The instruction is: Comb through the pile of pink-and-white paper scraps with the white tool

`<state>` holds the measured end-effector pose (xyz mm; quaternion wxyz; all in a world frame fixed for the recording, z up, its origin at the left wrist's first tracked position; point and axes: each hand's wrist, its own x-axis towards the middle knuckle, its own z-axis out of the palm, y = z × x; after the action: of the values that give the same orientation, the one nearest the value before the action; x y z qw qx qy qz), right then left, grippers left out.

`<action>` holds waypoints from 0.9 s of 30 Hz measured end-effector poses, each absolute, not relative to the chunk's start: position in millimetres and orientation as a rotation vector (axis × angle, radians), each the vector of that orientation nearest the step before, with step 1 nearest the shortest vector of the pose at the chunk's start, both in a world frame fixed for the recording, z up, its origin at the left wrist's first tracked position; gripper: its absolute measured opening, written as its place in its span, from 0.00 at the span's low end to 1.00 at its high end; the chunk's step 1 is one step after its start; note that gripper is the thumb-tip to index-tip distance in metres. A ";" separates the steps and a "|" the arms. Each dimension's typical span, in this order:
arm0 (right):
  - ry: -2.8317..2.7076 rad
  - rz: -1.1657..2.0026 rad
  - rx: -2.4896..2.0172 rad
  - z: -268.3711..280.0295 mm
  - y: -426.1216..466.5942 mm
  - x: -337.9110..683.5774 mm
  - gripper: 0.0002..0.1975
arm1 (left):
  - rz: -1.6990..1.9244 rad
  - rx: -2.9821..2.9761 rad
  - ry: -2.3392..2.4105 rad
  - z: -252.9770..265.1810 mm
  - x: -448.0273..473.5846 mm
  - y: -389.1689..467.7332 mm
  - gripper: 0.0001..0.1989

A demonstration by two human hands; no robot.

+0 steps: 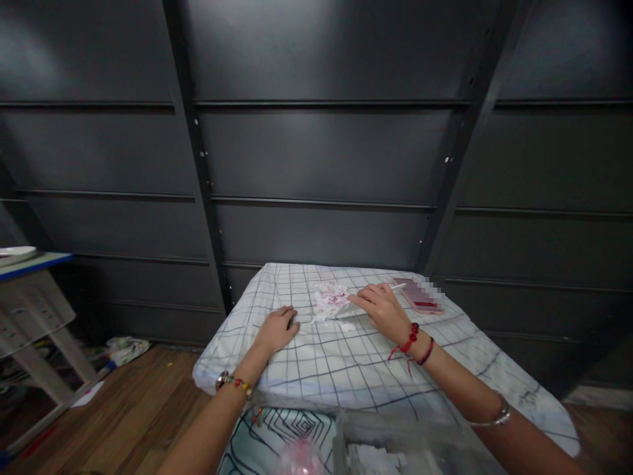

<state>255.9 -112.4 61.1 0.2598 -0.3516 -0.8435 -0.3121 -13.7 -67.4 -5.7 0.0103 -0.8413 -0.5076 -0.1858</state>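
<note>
My left hand [277,330] rests on the white checked cloth [316,359] with its fingers stretched out and nothing held. To its right lies a crumpled white piece with pink-red marks [330,300]; I cannot make out its kind. My right hand [380,307] is closed at the right edge of that piece. A thin white stick [398,286] sticks out behind the fingers of my right hand, and its other end is hidden. A small white scrap [347,326] lies just below the marked piece. Beyond my right hand is a phone [420,295], partly blurred out.
Close to me stands a clear plastic box [341,439] with white pieces [376,458] in it. Beside it a pink bundle in clear plastic [301,456] lies on a patterned fabric. A dark panelled wall [321,152] rises behind. At left is a blue-edged table [37,264].
</note>
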 end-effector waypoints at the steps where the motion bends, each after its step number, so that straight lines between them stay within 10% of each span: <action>1: -2.288 -0.838 -0.978 59.9 -112.3 259.0 0.19 | -0.581 -2.628 -1.585 -5.7 -13.6 -67.5 0.17; 27: -2.209 -0.695 -1.128 51.1 -139.9 294.6 0.22 | -0.608 -2.631 -1.554 -11.6 -13.4 -62.9 0.17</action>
<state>294.6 -139.9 51.1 0.2794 -0.4204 -0.8234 -0.2592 -13.4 -62.9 -11.6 0.0128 -0.8444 -0.4987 -0.1952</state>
